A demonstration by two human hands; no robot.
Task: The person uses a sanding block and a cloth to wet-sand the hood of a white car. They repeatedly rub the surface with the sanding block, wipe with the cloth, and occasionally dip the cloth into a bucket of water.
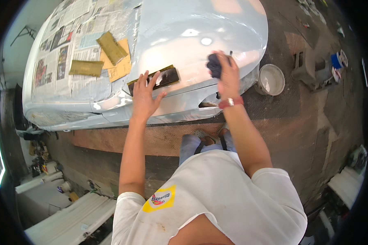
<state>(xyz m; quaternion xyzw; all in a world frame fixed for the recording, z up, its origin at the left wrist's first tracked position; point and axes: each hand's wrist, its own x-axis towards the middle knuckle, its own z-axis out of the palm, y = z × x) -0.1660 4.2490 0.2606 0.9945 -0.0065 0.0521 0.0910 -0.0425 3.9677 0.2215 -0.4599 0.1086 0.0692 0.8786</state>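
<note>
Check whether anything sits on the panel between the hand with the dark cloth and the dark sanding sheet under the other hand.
Nothing visible does. The right hand grips the dark cloth against the grey car panel; the left hand rests flat on the dark sanding sheet. Only bare, glossy panel lies between them.

My right hand (228,77) covers most of the dark cloth (214,65). The newspaper (61,57) print is too small to read, and I can't make out the blurred clutter (335,65) on the floor.
</note>
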